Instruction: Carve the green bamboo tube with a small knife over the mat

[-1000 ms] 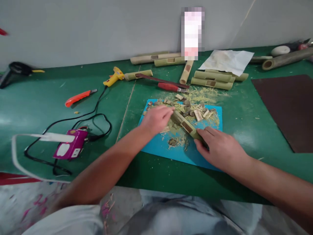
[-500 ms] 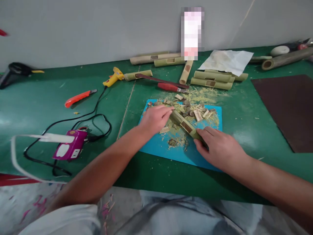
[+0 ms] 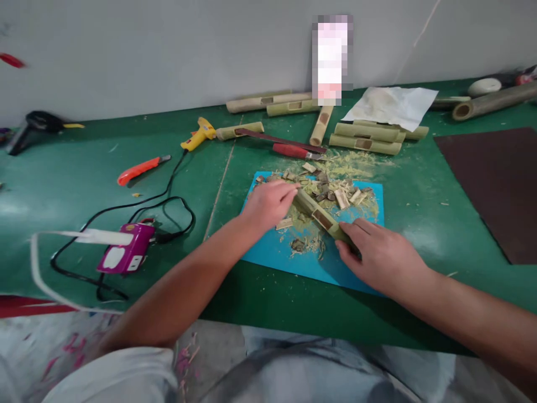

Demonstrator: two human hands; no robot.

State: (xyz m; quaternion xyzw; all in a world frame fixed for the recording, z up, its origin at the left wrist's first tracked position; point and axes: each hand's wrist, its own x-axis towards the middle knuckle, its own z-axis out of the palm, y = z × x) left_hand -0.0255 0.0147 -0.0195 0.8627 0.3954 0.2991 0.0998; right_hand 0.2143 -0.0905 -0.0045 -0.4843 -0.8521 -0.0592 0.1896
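A green bamboo tube (image 3: 308, 202) with a rectangular slot cut in its upper side lies slanted over a blue sheet (image 3: 268, 246). My left hand (image 3: 272, 204) is closed at its far end, fingertips pressed together there. Around the near end, my right hand (image 3: 371, 246) is wrapped, thumb below and fingers on top. Wood chips (image 3: 342, 198) and shavings are heaped on the sheet beyond and beside the tube. A smaller clump of shavings (image 3: 298, 245) sits on the near side of it.
Behind the sheet lie a red-handled tool (image 3: 290, 150), slotted bamboo tubes (image 3: 364, 144) and white paper (image 3: 390, 106). At left are an orange cutter (image 3: 140, 169), a yellow glue gun (image 3: 198, 136) and a purple power adapter (image 3: 128, 252) with cables. A dark board (image 3: 495, 184) lies right.
The whole view has shifted slightly, with things appearing a little further right. Both hands keep the same hold on the tube.
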